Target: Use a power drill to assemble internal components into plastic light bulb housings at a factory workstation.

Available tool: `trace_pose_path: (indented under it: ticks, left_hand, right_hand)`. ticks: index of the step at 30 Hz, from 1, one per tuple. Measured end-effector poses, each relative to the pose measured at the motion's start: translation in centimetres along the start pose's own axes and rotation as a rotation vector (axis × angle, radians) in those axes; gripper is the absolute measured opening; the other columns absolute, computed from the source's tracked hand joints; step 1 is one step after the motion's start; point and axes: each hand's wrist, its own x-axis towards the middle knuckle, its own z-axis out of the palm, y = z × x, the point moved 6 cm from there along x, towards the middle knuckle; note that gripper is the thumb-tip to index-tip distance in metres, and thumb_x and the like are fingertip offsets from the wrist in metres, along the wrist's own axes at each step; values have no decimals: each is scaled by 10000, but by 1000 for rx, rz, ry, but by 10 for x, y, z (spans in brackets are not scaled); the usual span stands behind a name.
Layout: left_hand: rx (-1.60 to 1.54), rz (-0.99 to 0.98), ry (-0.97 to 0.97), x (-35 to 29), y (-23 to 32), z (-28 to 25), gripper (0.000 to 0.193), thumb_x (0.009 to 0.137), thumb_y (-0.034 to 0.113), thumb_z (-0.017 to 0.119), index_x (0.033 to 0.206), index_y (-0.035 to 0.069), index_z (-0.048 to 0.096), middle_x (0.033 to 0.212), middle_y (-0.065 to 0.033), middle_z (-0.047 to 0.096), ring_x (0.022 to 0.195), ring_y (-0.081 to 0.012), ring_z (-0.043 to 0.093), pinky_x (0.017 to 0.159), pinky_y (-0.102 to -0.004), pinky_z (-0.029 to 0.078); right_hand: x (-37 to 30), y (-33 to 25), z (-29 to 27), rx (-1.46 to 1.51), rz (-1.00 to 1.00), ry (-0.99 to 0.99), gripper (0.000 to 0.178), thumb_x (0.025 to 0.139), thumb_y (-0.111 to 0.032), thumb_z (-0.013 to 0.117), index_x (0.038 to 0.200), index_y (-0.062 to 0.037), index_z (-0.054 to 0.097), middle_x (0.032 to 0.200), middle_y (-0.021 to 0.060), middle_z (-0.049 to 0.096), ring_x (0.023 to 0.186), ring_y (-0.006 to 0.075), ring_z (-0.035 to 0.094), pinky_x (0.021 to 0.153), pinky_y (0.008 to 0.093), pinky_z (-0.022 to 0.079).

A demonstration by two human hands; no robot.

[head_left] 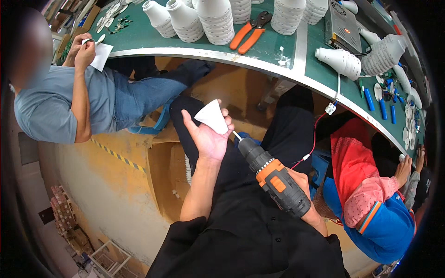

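Note:
My left hand (211,142), palm up above my lap, has its fingers curled round a white cone-shaped plastic housing (212,116). In my right hand (302,181) is a black and orange cordless drill (273,178), gripped by its handle, which is mostly hidden behind the drill body. The drill's thin bit (237,135) points up and left at the wide end of the housing, close to my left fingertips. Whether the tip touches the housing, I cannot tell.
On the green workbench (143,39) ahead stand stacked white housings (215,21), orange-handled pliers (250,32) and a metal power supply (343,28). A red cable (316,134) hangs at my right. Co-workers sit left (65,102) and right (371,204). An open cardboard box (162,185) is beside my left leg.

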Motion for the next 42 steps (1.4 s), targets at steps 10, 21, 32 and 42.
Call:
trace_pose_path:
  ticks: [10,21,32,42]
  left_hand:
    - [61,12,46,7,-1,-2,562,960,490,442,1200,3,587,797,-104,596,640,-214,541,593,-326,433]
    - [232,192,-31,1,2,6,565,960,459,354,1168,-6,598,754,-133,610,608,-229,560,551,-340,447]
    - [245,193,-81,-3,-2,7,558,975,446,326,1161,-14,583,752,-154,615,615,-233,578,555,-342,478]
    - [275,217,-70,-5,-1,10,562,974,452,326,1147,-20,577,732,-163,605,592,-228,562,538,-338,466]
  right_hand:
    - [2,0,4,2,-57,-11,520,756,-59,775,1225,107,624,1181,254,692,1017,325,731,864,368,580]
    - [2,0,9,19,8,-7,520,762,-70,776,1225,110,622,1180,270,687,1045,338,723,885,383,578]
    - [0,4,11,14,-12,0,508,748,-60,774,1207,103,629,1166,266,692,1013,343,731,855,373,580]
    - [-1,2,13,0,-7,-6,512,745,-47,767,1210,112,622,1176,269,688,1037,343,723,885,375,571]
